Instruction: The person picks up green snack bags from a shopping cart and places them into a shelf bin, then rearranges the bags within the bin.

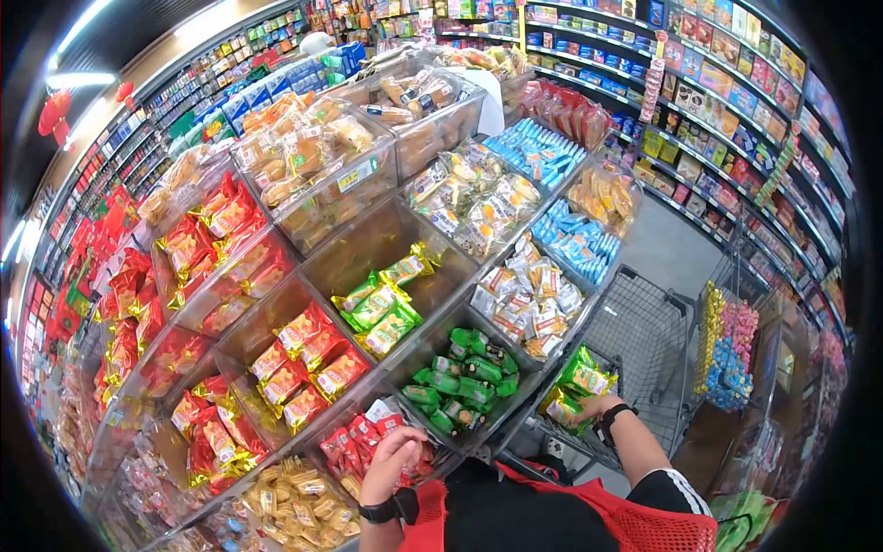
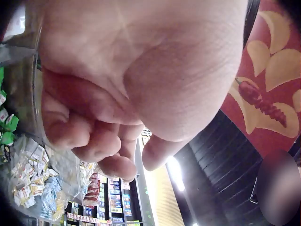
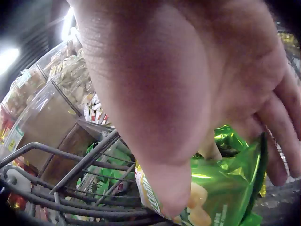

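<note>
Pinching a shiny green packet [image 3: 225, 188] in the right hand [image 1: 598, 411] right now, pressing the thumb on the front and tucking fingers behind the edge. Having it down at the near end of the black wire cart [image 1: 644, 317], right by another green packet [image 1: 585, 371]. Not managing to tell touching the wire from hovering just over it, tbh.

Holding the left hand [image 1: 394, 460] up by the small red packs [image 1: 354, 446], relaxing the fingers into a loose bend. Not being able to tell any contact with those, though.

Standing close against a big block of clear plastic bins [image 1: 359, 244], looking down at dark green mini packs [image 1: 464, 379] just left of the cart, green-and-yellow packets [image 1: 379, 315] one bin further over, and red-and-gold packets [image 1: 308, 359] beside those. Also facing silvery-white packs [image 1: 532, 302] behind the mini ones. Wearing a red mesh vest [image 1: 667, 534], btw.
</note>
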### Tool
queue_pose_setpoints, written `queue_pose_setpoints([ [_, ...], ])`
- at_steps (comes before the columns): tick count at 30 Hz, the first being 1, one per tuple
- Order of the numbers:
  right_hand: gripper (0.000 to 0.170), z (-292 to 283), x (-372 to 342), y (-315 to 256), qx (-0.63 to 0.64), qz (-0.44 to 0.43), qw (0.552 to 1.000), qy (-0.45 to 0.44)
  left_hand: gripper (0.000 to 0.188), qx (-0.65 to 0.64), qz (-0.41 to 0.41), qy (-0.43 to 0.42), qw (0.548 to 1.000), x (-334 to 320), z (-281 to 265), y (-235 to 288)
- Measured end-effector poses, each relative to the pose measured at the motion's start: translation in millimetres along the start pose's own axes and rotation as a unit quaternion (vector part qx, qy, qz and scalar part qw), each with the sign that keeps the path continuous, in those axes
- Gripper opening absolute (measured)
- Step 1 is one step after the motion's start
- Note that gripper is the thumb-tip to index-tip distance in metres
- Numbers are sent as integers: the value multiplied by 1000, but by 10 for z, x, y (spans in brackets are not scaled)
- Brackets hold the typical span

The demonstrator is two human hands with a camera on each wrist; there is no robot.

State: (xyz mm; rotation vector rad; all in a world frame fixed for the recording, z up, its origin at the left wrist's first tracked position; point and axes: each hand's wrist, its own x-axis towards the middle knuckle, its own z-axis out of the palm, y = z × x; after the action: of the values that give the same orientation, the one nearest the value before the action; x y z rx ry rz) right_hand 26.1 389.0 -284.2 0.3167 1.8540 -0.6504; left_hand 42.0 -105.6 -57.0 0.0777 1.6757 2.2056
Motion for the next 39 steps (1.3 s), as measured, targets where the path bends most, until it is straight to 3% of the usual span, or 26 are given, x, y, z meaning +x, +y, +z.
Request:
queue_pose_setpoints([
  [4, 76, 59, -29, -16, -123, -71, 982, 124, 20, 3, -1, -19, 1000, 21, -34, -37],
  [8, 66, -44, -377, -205, -167, -44, 975, 141, 20, -10, 0, -29, 1000, 45, -111, -72],
  [12, 56, -288, -1133, -550, -132, -29, 964, 229, 20, -32, 0, -32, 999, 105, -250, -148],
  [13, 58, -420, -1430, -788, -103, 1, 973, 208, 19, -39, 2, -34, 999, 121, -284, -170],
  [16, 52, -792, -1947, -1201, -105, -149, 933, 311, 19, -43, 4, -24, 999, 143, -394, -220],
  [19, 43, -1099, -2360, -2036, -78, -281, 880, 374, 19, -74, 22, -22, 997, 135, -526, -251],
  [23, 45, -1466, -2099, -3289, -101, -432, 790, 423, 19, -104, 36, 17, 994, 82, -815, -262],
  [25, 45, -1572, -1863, -4025, -132, -462, 772, 415, 19, -112, 38, 44, 992, 35, -943, -236],
  [29, 42, -1683, -1053, -5230, -129, -471, 799, 350, 19, -128, 43, 90, 987, -92, -1206, -289],
  [30, 42, -1717, -805, -5448, -117, -441, 833, 314, 19, -126, 38, 101, 986, -145, -1281, -330],
  [31, 41, -1842, -382, -5599, -144, -495, 808, 286, 20, -124, 32, 110, 986, -174, -1342, -357],
  [32, 40, -1813, -288, -5759, -153, -480, 820, 271, 20, -131, 23, 127, 983, -215, -1380, -338],
  [37, 50, -1554, 241, -6134, -79, -437, 873, 202, 20, -142, 22, 176, 974, -282, -1532, -362],
  [38, 59, -1558, 353, -6173, -31, -373, 915, 149, 20, -141, 21, 180, 973, -272, -1553, -355],
  [39, 61, -1556, 520, -6173, -40, -369, 912, 172, 21, -140, 19, 183, 973, -257, -1568, -354],
])
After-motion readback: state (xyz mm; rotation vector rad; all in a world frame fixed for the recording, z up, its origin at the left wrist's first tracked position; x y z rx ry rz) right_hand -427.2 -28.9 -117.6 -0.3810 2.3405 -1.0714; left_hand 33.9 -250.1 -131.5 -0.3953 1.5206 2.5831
